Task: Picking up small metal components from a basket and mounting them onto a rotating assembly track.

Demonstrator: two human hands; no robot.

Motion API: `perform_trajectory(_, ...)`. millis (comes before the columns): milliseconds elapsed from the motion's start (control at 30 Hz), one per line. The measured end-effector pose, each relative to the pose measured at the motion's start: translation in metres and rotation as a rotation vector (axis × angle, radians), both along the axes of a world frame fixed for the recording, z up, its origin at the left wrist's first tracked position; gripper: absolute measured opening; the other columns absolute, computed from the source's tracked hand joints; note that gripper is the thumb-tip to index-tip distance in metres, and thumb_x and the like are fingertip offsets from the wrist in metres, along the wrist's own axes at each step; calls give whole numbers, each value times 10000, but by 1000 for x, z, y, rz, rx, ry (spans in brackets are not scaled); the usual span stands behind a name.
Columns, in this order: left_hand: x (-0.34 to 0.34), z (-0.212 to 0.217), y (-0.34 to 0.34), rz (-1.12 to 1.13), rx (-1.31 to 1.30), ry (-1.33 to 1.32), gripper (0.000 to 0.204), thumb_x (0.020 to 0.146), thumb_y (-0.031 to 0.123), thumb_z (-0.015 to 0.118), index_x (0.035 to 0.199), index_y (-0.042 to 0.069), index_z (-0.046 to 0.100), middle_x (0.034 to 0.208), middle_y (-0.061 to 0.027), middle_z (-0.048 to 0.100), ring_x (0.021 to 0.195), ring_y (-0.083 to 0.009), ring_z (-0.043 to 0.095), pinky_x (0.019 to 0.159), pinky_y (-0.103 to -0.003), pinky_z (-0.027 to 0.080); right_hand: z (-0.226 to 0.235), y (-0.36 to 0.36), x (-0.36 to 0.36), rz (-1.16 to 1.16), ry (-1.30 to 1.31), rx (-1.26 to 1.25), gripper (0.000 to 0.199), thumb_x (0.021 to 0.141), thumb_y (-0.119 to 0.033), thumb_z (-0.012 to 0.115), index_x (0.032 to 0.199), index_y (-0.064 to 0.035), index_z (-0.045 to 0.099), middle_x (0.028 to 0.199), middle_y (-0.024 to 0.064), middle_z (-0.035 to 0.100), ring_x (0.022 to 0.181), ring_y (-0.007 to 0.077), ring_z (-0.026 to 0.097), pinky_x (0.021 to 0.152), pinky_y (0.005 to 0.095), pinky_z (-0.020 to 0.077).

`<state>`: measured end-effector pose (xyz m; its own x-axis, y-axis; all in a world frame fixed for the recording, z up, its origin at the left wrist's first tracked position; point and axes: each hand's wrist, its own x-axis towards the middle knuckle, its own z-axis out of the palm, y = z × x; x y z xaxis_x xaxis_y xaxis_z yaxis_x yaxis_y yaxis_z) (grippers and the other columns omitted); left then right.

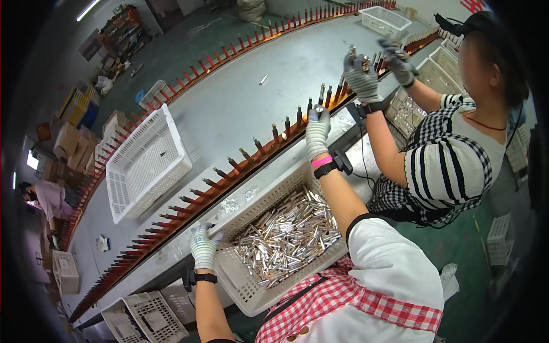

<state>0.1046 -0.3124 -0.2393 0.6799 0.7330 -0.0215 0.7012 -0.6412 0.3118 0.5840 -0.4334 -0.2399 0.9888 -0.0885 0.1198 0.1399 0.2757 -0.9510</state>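
Right striped-gloved hand [318, 130] at dark-red upright spindles [275, 135]; left striped-gloved hand [203, 248] beside grey-white plastic basket [229, 273] | both grips indiscernible | short silver metal tubes [291, 231] heaped in basket | much seemingly left, done share unclear

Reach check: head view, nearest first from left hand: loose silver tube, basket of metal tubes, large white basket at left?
1. Basket of metal tubes, right of left hand.
2. Large white basket, ahead and left.
3. Loose silver tube, far ahead, rightward.
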Motion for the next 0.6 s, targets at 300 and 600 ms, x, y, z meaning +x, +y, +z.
perform_trajectory(300,-11,6,-3,-14,18,-1,507,649,326,854,1049,80,662,1039,-148,662,976,-346,624,867,-435,502,26,16,15,2,-85,-451,320,930,-52,585,1247,-12,574,1110,78,659,980,133,579,908,258,448)
perform_trajectory(600,-28,11,-2,-15,17,-32,525,645,351,855,1046,72,661,1016,-154,663,943,-352,626,853,-438,502,53,-4,16,-139,-211,115,332,914,36,566,1241,-20,568,1090,95,644,945,157,593,854,256,473)
